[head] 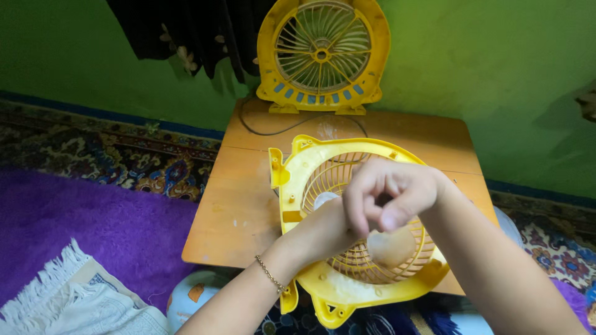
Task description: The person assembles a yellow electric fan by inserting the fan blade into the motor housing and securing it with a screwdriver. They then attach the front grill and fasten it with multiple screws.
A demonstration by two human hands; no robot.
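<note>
Low wooden table [248, 205] bearing two yellow fan housings [292, 186]

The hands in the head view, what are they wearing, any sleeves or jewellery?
Both forearms are bare, with no sleeves in view. The left hand has a thin gold-coloured chain bracelet at the wrist. The right hand shows no ring, watch or glove.

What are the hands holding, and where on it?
Both hands meet over the middle of the yellow fan grille on the wooden table. The fingers curl together, but what they pinch cannot be told.
</note>
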